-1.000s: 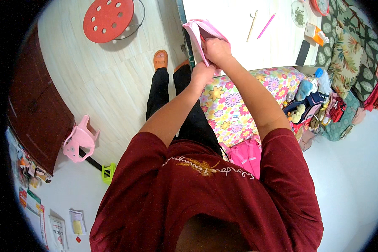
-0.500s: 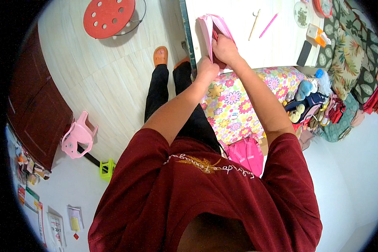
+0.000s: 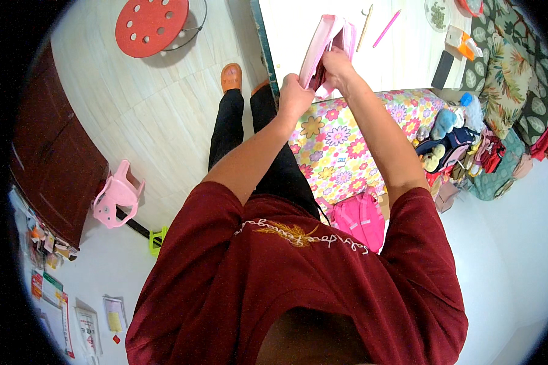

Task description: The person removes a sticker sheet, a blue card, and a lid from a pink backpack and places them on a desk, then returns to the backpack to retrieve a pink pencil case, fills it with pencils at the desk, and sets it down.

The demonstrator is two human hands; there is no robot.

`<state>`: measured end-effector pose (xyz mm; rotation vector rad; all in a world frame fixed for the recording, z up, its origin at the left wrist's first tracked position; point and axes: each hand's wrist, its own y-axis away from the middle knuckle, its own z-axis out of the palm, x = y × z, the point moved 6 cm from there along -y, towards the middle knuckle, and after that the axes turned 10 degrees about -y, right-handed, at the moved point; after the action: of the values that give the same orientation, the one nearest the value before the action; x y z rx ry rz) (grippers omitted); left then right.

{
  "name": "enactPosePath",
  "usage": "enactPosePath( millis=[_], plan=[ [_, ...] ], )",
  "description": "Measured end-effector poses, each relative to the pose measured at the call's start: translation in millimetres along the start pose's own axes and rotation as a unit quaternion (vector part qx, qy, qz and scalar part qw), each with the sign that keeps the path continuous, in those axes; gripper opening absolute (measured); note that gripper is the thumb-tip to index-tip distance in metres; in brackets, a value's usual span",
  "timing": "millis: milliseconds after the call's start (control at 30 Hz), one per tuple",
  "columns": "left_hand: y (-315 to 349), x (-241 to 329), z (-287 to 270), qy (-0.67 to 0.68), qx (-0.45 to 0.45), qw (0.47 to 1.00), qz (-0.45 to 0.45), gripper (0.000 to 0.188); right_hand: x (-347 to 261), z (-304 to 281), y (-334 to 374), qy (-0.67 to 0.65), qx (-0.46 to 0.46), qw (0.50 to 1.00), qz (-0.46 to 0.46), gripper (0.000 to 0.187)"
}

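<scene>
A pink pencil case (image 3: 320,47) is held unzipped and tilted above the white tabletop, its dark red inside showing. My left hand (image 3: 295,97) is closed around its near left side. Across the right wall reaches my right hand (image 3: 338,66), its fingers curled inside the mouth of the case. What those fingers hold, if anything, is hidden. To the right on the tabletop lie a tan pencil (image 3: 365,28) and a pink pencil (image 3: 386,28), both apart from my hands.
The white table (image 3: 402,64) has a clear dish of small green bits (image 3: 437,14), a tissue pack (image 3: 463,42) and a dark grey slab (image 3: 442,70). A floral cloth (image 3: 335,140) covers the seat before me; a pink backpack (image 3: 360,220) lies nearby. A red round stool (image 3: 152,27) stands left.
The pencil case has shifted right and turned, leaning rightward with its mouth wider. My right hand has moved slightly up and right with it; the left hand keeps its grip.
</scene>
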<state>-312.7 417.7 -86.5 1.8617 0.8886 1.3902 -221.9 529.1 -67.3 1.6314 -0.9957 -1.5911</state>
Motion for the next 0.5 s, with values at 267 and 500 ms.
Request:
enactPosePath(
  millis=[267, 500],
  plan=[
    [6, 0, 4, -0.029, 0.010, 0.996, 0.082, 0.046, 7, -5, -10, -0.076, 0.011, 0.996, 0.055, 0.022],
    [14, 13, -7, -0.017, -0.003, 0.994, 0.111, 0.051, -23, -3, 17, -0.061, -0.043, 0.989, 0.130, 0.010]
  ],
)
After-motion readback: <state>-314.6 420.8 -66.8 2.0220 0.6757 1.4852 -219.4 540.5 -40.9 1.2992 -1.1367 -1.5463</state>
